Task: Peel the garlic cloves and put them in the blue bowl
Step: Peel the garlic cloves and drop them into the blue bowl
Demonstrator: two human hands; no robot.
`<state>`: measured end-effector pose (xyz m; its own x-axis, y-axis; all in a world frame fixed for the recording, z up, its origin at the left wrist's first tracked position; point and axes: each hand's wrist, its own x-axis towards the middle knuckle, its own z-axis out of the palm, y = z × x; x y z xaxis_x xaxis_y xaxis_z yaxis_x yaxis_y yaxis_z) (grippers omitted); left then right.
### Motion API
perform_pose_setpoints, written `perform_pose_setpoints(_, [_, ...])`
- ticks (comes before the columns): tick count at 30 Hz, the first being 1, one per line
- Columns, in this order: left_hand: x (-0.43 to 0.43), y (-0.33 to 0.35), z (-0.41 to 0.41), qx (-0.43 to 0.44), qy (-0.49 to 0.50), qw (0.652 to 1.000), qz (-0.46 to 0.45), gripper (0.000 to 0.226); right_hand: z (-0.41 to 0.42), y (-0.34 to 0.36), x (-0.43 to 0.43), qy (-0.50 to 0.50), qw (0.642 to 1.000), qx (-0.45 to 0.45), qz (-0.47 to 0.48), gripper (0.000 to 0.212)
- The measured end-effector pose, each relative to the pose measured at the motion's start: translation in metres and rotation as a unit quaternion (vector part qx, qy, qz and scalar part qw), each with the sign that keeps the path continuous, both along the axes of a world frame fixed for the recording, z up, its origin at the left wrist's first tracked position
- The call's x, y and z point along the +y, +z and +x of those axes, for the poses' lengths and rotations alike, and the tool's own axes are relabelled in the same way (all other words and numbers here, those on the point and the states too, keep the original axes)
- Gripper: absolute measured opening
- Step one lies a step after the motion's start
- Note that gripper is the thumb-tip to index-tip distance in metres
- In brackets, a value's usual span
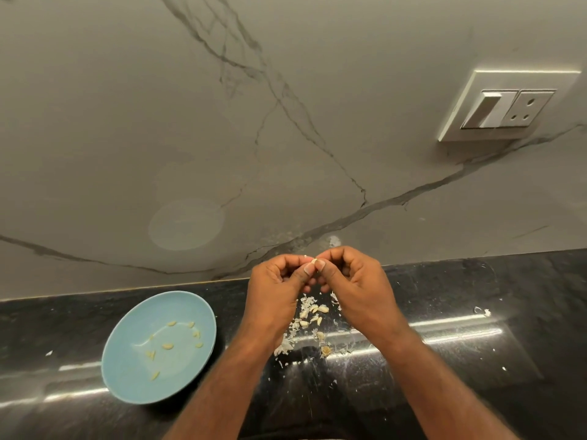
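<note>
My left hand (276, 287) and my right hand (355, 281) meet above the black counter, thumbs and fingertips pinching one small garlic clove (314, 261) between them. Most of that clove is hidden by my fingers. Below the hands lies a pile of several unpeeled cloves (313, 314) mixed with white papery skins (287, 342). The blue bowl (127, 373) sits on the counter to the left and holds several peeled cloves (167, 346).
The glossy black counter (460, 360) runs left to right, with stray skin flakes (481, 311) on its right part. A marble wall (254, 122) rises directly behind it, carrying a white switch and socket plate (508, 106) at the upper right.
</note>
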<state>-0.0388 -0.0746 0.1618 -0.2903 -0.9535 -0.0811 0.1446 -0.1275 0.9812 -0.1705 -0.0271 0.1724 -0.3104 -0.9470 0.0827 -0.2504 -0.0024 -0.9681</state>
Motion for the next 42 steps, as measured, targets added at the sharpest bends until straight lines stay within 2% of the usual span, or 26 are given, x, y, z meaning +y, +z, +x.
perform_pose_setpoints(6, [0.002,-0.003,0.001,0.037,0.047,0.997,-0.04,0.014,0.003,0.008,-0.004,0.041,0.994,-0.101,-0.002,0.013])
perform_pose_setpoints(9, [0.002,0.004,0.003,0.067,0.051,0.995,-0.048,0.008,0.006,0.011,-0.003,0.052,0.985,-0.161,-0.024,0.021])
perform_pose_setpoints(14, [0.0,0.006,0.007,0.065,0.045,0.994,-0.074,0.014,0.009,0.018,-0.004,0.042,0.985,-0.164,-0.044,0.01])
perform_pose_setpoints(17, [-0.001,0.005,0.006,0.075,0.056,0.994,-0.064,0.01,0.01,0.021,-0.004,0.015,0.968,-0.248,-0.037,0.002])
perform_pose_setpoints(21, [-0.003,0.003,0.006,0.056,0.042,0.995,-0.068,0.012,0.007,0.02,-0.003,0.013,0.939,-0.343,0.019,0.009])
perform_pose_setpoints(27, [0.0,-0.001,0.006,-0.018,0.019,0.992,-0.122,0.01,0.002,0.017,-0.002,0.011,0.945,-0.324,0.044,0.014])
perform_pose_setpoints(31, [-0.002,-0.005,0.011,-0.094,0.016,0.981,-0.168,0.015,0.002,0.014,-0.002,0.024,0.945,-0.318,0.066,0.016])
perform_pose_setpoints(34, [-0.005,-0.005,0.014,-0.118,0.014,0.975,-0.186,0.019,0.003,0.012,-0.001,0.031,0.95,-0.301,0.074,0.017])
perform_pose_setpoints(36, [-0.005,-0.003,0.016,-0.115,0.002,0.98,-0.162,0.018,0.002,0.011,-0.001,0.031,0.949,-0.303,0.077,0.016])
perform_pose_setpoints(39, [-0.006,-0.001,0.02,-0.065,-0.028,0.994,-0.079,0.012,0.0,0.011,-0.001,0.027,0.955,-0.284,0.078,0.017])
perform_pose_setpoints(42, [-0.006,-0.001,0.021,-0.063,-0.039,0.995,-0.062,0.009,-0.002,0.012,-0.001,0.019,0.968,-0.24,0.076,0.02])
